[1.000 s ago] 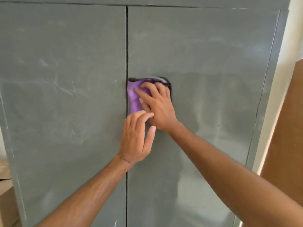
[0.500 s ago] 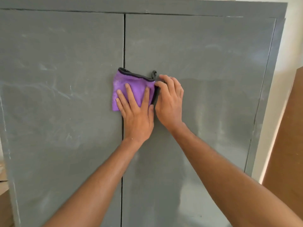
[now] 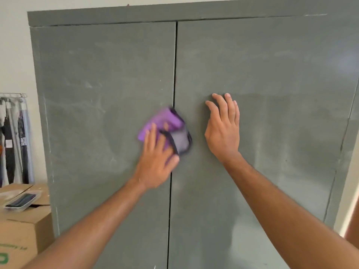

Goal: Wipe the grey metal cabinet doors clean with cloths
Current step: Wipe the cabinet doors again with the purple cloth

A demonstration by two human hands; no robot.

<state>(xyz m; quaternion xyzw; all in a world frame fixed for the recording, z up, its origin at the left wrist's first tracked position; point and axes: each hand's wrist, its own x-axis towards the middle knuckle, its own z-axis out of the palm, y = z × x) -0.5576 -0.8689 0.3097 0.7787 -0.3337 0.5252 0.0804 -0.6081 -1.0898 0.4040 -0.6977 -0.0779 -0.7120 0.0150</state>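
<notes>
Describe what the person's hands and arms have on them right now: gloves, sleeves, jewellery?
Both are bare. No gloves on the left hand or the right hand, and no sleeves reach either forearm in view. No rings or watch show; the left hand is motion-blurred, so anything thin at that wrist cannot be told.

Grey painted metal on the cabinet doors (image 3: 272, 74), matt with a dull sheen, streaked with pale smears and scuffs. The purple cloth (image 3: 161, 121) looks soft and fuzzy, dark stitched edging, grey reverse showing. Off left, a plain brown cardboard box (image 3: 23, 230), matt.
</notes>
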